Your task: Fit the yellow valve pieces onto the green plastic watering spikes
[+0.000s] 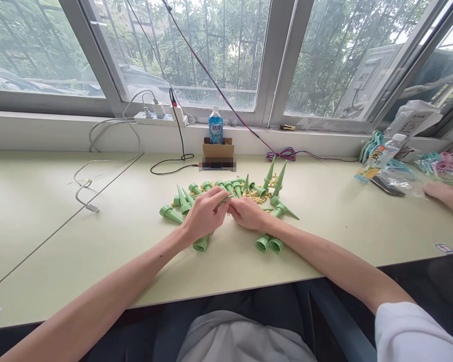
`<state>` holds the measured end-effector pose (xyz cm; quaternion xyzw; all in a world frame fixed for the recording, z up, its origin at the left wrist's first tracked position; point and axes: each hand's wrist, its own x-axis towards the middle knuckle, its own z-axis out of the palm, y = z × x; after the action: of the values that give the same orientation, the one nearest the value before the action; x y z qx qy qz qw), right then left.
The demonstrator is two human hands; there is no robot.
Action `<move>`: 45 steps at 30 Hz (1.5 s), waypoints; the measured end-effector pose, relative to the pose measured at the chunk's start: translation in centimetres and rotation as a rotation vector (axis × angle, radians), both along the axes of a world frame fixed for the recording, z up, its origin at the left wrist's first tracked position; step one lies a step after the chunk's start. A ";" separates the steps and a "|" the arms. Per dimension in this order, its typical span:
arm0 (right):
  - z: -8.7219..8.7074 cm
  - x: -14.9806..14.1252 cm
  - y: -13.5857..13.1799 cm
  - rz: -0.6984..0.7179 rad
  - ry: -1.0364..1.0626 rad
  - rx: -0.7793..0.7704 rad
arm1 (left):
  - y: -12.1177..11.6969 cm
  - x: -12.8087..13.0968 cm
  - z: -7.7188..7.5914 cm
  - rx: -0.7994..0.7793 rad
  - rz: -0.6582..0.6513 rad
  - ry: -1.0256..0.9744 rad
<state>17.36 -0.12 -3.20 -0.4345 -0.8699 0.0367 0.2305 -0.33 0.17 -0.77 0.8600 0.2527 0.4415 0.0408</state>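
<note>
Grey cloth point(245, 339) covers the person's lap at the near edge of the table point(109, 251), with a white sleeve point(411, 329) to the right. Both forearms reach over the table, and the two hands meet above a cluster of green spiked parts. The left hand point(207, 211) has its thumb and fingers drawn together on a slim green piece point(225, 199). The right hand point(248, 212) is curled up against it, fingers folded in; whether it also grips something, I cannot tell, since its fingers hide the spot.

Around them, more green parts lie on their sides, such as the capped cone point(170, 214) left of the left hand. Two spikes point(279, 179) stand point up beyond the right hand, and small yellow pieces point(259, 199) are scattered among the green. Two open-ended green caps point(269, 245) face the person, just below the right forearm.

The step in hand looks like close fingertip work on that one green piece. I judge that the next move calls for a steady left pinch, with the right fingers kept precisely lined up against it.
</note>
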 end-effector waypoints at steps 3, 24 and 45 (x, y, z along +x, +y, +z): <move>-0.1 0.0 0.1 0.013 0.025 0.004 | 0.0 0.0 0.0 -0.008 0.004 0.000; -0.1 -0.3 0.5 -0.017 0.243 0.000 | 0.5 -0.1 0.0 -0.178 0.155 -0.025; 0.2 -0.5 0.3 -0.099 0.266 0.032 | 0.9 -0.3 0.7 -0.384 0.115 -0.064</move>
<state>16.81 0.23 -2.97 -0.4644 -0.8097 0.0688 0.3521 -0.66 1.04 -0.07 0.8060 0.3795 0.4141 0.1868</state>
